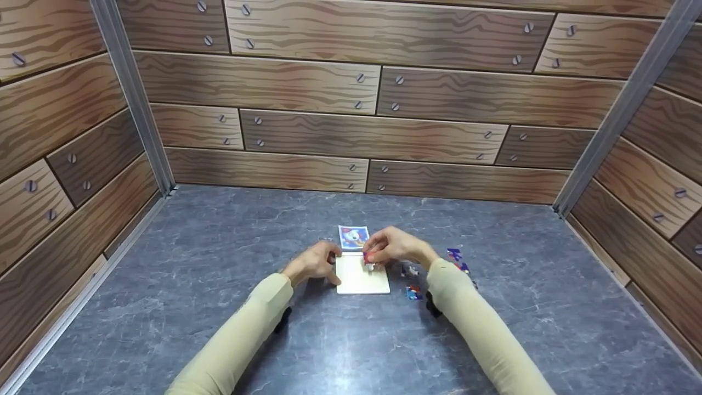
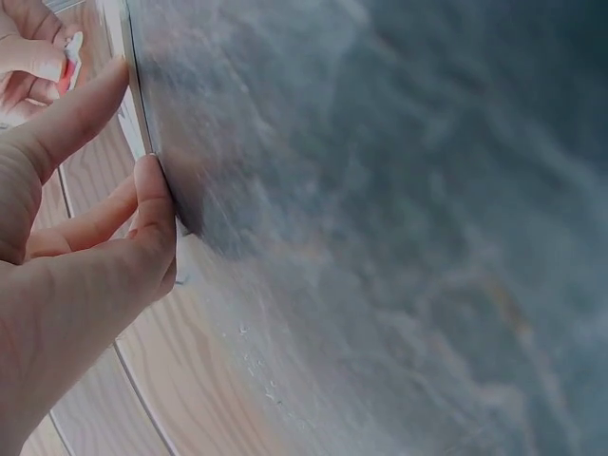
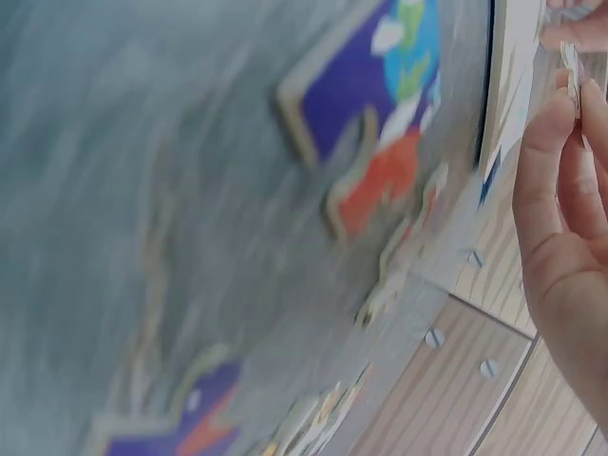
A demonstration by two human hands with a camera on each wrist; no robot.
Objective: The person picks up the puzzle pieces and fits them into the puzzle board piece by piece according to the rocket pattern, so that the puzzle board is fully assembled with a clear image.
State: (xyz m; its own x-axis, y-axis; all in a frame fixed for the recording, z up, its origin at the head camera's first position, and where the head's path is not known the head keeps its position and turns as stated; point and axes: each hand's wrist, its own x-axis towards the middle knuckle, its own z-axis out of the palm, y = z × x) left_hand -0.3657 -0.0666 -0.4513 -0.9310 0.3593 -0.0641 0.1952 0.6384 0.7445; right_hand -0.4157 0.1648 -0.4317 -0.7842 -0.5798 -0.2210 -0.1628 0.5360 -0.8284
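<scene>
Booth-like work enclosure (image 1: 466,93) — printed wood-plank walls (image 1: 307,85), metal corner posts (image 1: 133,90), grey marbled worktop (image 1: 230,230)

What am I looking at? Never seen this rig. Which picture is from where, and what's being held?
There is no machine: these are a person's two bare hands. The wide picture is taken from the head, looking forward and down. The other two are taken from the left and right wrists, so they look close and tilted.

On the grey table lie a pale board, a printed card just beyond it, and loose puzzle pieces to the right. The left hand touches the board's left edge. The right hand pinches another piece above the board; its printed design is too small to make out.
</scene>
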